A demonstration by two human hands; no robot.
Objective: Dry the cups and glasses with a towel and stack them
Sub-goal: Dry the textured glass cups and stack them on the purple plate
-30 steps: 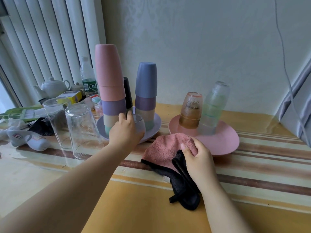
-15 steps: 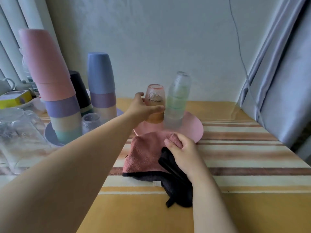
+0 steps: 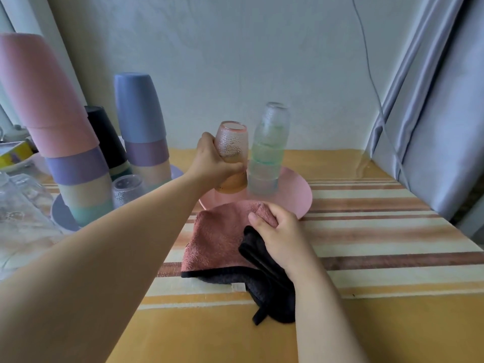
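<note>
head view: inverted glass stacks [image 3: 268, 150] on pink plate [image 3: 296, 203]

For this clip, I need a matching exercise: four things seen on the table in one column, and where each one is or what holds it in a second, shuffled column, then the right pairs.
Things:
1. upside-down amber textured glass
2. pink and black towel
3. stack of clear greenish glasses
4. small clear dimpled glass

Places:
A. on the round pink plate, touched by neither hand
B. gripped by the left hand
C. beside the pastel plastic cup stacks on the lilac plate
D. on the striped tablecloth, held by the right hand

Pairs: 1-B, 2-D, 3-A, 4-C
</note>
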